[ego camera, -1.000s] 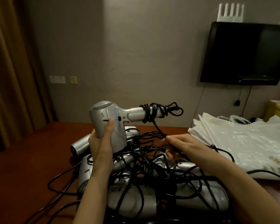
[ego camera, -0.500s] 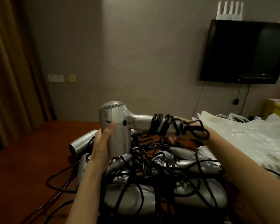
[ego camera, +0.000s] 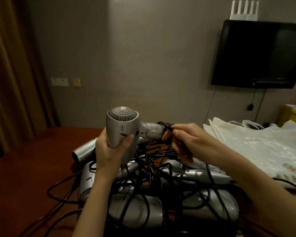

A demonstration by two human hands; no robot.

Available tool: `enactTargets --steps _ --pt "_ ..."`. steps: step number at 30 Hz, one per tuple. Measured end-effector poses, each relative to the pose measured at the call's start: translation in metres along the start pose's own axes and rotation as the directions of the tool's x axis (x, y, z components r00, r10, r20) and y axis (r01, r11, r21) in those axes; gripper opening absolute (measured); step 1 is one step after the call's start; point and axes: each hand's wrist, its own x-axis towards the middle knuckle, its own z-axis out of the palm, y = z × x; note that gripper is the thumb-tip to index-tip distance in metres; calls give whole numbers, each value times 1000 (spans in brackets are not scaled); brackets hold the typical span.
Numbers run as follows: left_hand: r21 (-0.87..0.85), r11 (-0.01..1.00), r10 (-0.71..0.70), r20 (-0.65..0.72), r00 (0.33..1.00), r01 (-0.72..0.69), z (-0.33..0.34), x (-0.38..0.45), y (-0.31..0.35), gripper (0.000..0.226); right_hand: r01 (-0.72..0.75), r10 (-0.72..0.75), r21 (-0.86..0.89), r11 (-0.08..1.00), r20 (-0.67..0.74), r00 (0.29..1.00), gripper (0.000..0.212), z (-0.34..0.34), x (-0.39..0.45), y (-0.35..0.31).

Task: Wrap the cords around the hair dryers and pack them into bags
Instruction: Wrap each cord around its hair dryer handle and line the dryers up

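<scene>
The left hand [ego camera: 109, 151] grips the barrel of the silver hair dryer [ego camera: 122, 129], raised above the pile of hair dryers [ego camera: 169, 202] on the table [ego camera: 24, 177]. The right hand [ego camera: 191, 141] pinches its black cord [ego camera: 167, 129] against the handle. White bags [ego camera: 255, 142] lie at the table's right edge.

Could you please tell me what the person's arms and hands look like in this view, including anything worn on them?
Both arms come in from the lower edge of the head view, bare as far as the frame shows: no sleeves, gloves, watch or bracelet. The left hand and the right hand show no rings or markings that I can make out, though the dim light and some blur on the right fingers limit detail.
</scene>
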Motion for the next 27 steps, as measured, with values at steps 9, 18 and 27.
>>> enactTargets --steps 9,18,27 --pt "6 998 -57 -174 983 59 -2 2 -3 41 41 -41 -88 995 -3 999 33 10 -8 31" --pt "-51 993 -112 -109 988 107 6 -2 2 45 111 -103 -245 963 44 994 24 49 22 44" --pt "-286 896 -342 43 939 340 2 1 1 54 -67 78 -231 971 40 996 55 29 26 52"
